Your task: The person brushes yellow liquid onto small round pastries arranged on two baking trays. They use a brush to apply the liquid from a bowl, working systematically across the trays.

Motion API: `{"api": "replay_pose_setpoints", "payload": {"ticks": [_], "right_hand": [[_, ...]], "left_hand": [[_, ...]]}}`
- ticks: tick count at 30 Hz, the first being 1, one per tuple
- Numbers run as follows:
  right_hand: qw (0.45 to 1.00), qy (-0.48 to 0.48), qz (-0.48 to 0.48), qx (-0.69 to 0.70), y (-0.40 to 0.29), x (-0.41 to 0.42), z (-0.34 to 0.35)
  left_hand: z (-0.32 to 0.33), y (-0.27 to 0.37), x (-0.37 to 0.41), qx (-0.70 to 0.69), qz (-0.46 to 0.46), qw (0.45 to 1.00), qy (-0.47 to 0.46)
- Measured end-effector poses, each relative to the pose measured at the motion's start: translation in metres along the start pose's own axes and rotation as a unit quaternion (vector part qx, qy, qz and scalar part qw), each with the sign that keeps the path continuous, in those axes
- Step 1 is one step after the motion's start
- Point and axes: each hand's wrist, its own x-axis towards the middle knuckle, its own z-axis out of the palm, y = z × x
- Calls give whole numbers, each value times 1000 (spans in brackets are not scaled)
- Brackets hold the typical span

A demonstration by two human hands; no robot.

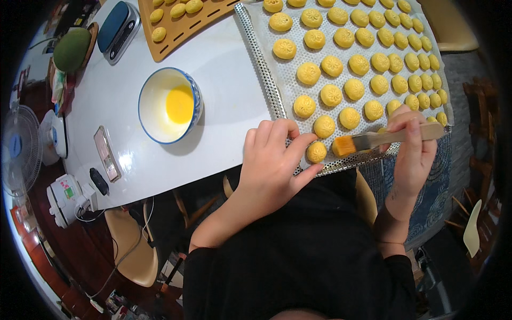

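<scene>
My right hand (414, 148) grips the wooden handle of a pastry brush (394, 136), whose orange bristles touch a pastry near the front edge of a perforated metal tray (274, 92). My left hand (274, 160) rests at the tray's near left corner, thumb and forefinger spread around a small yellow stamped pastry (317, 152), with no clear hold on it. Rows of similar pastries (331, 95) lie on the tray's pale lining; some are partly hidden by my right hand. Left of the tray stands a blue-rimmed bowl (170, 106) with yellow liquid inside.
A tan perforated mat (176, 40) bears more yellow pieces at the back. A kitchen scale (119, 32), a green round fruit (72, 49), a phone (107, 154) and a black object (99, 181) lie along the white table's left side. A chair (134, 248) stands by its near edge.
</scene>
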Motion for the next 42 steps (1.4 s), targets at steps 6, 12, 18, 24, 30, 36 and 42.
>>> {"api": "replay_pose_setpoints", "payload": {"ticks": [6,12,18,24,30,36,42], "right_hand": [[997,-75,18,20,6,-8,15],[996,-66,4,67,0,-5,16],[999,10,-15,28,2,2,4],[995,-37,-20,91,12,-1,4],[995,41,-47,77,14,5,-31],[993,71,-67,72,13,5,-41],[992,87,-52,72,13,8,-27]], "left_hand": [[1,-2,-2,-27,6,1000,15],[-3,0,-2,-58,14,998,35],[-7,4,-4,-46,9,998,41],[-7,-2,-3,-165,-12,986,7],[-1,-2,-2,-17,-9,1000,-5],[-3,4,8,21,-11,999,37],[6,19,21,78,-18,997,17]]}}
